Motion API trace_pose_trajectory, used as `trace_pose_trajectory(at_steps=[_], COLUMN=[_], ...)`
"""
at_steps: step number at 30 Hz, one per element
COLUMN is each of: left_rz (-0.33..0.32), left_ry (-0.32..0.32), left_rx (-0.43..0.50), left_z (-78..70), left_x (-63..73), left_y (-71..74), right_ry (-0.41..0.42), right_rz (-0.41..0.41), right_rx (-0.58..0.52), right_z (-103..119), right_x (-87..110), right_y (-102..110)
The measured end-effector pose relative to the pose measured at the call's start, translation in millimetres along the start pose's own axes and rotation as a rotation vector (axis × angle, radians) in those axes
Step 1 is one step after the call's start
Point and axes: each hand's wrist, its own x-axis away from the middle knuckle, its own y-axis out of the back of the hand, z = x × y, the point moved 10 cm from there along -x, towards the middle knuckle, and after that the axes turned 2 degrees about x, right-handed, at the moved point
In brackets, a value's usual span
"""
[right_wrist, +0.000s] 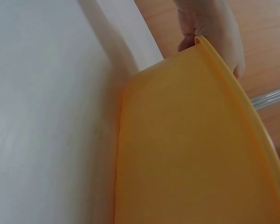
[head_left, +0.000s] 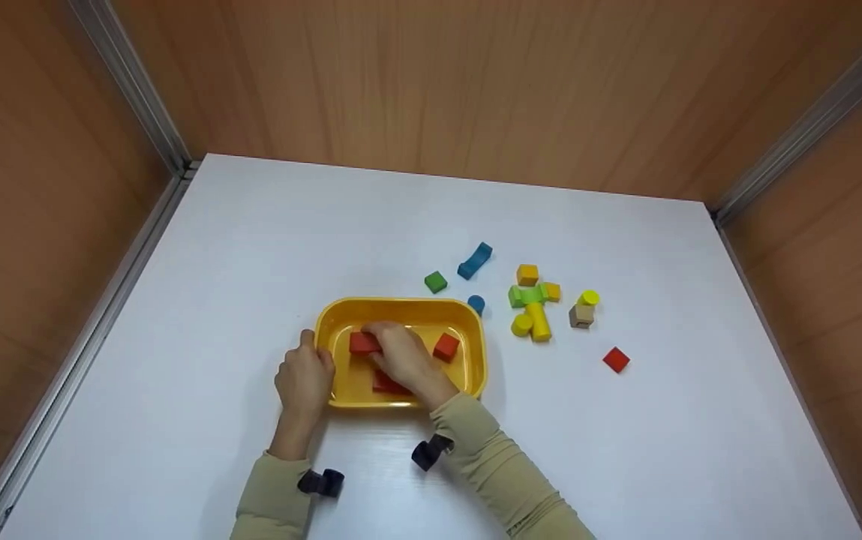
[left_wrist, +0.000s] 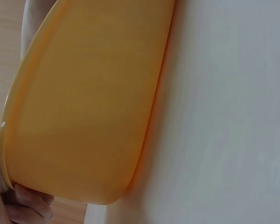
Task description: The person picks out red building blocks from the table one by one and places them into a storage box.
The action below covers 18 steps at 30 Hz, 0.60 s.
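Observation:
A yellow plastic tray (head_left: 400,301) stands on the white table. My left hand (head_left: 304,379) grips its left rim; in the left wrist view the fingers (left_wrist: 31,205) curl below the lip. Inside the tray, my right hand (head_left: 404,360) pinches a red block (head_left: 364,343) near the left end. Another red block (head_left: 446,347) lies in the right half, and a red piece (head_left: 389,384) near the front wall is partly hidden by the right hand. Both wrist views show mostly the tray's outer wall (right_wrist: 177,135).
Behind the tray lie a green block (head_left: 436,282) and a blue curved block (head_left: 475,261); a blue cylinder (head_left: 476,304) sits by its back right corner. Rightward are several yellow and light green blocks (head_left: 539,322), a wooden cube (head_left: 581,316) and a red block (head_left: 616,360). Wooden panels (head_left: 431,90) enclose the table.

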Motion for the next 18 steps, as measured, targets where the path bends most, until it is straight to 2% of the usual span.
trace_pose_trajectory(at_steps=[9,18], left_rz=[-0.024,-0.020], left_ry=[-0.015,-0.039], left_rx=[0.002,0.015], left_z=[0.0,-1.3], left_x=[-0.4,0.5], left_y=[2.8,2.1], right_ry=[0.009,0.056], right_rz=[0.028,0.012], right_rx=[0.006,0.105], right_z=[4.0,8.8], right_x=[-3.3,-3.2], right_y=[-9.2,-14.0])
